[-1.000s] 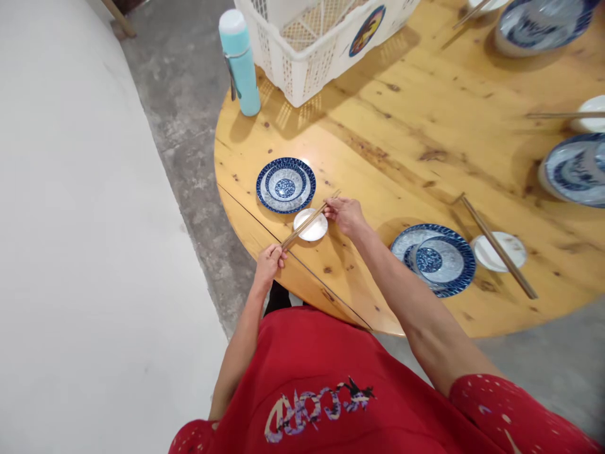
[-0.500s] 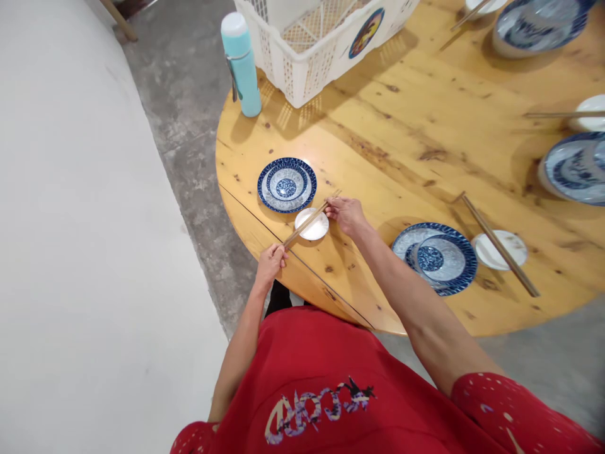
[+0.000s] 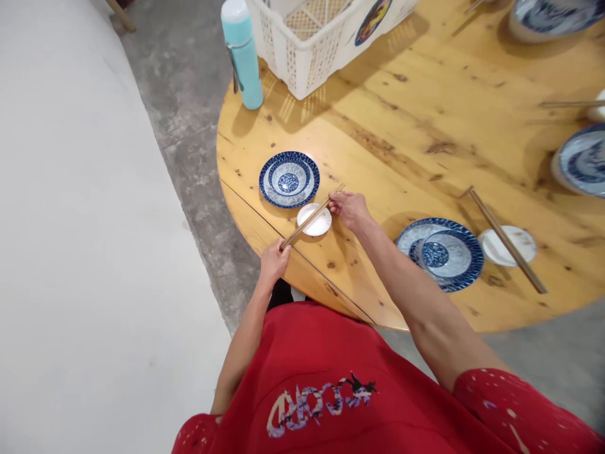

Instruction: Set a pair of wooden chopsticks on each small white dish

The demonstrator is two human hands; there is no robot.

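A pair of wooden chopsticks lies slantwise across a small white saucer. My left hand pinches their near end by the table's edge. Toward their far end, the fingers of my right hand are closed round them, just right of the saucer. Right behind the saucer is a blue-and-white plate with a smaller patterned bowl on it. Both hands hide parts of the chopsticks.
Another blue-patterned plate with a bowl sits to the right, beside a saucer with chopsticks across it. A light-blue bottle and a white plastic basket stand at the back of the wooden table. More bowls are at far right.
The view has shifted slightly, so the tableware appears a little higher and further right. Both hands stay on the chopsticks, which keep nearly the same place over the saucer.
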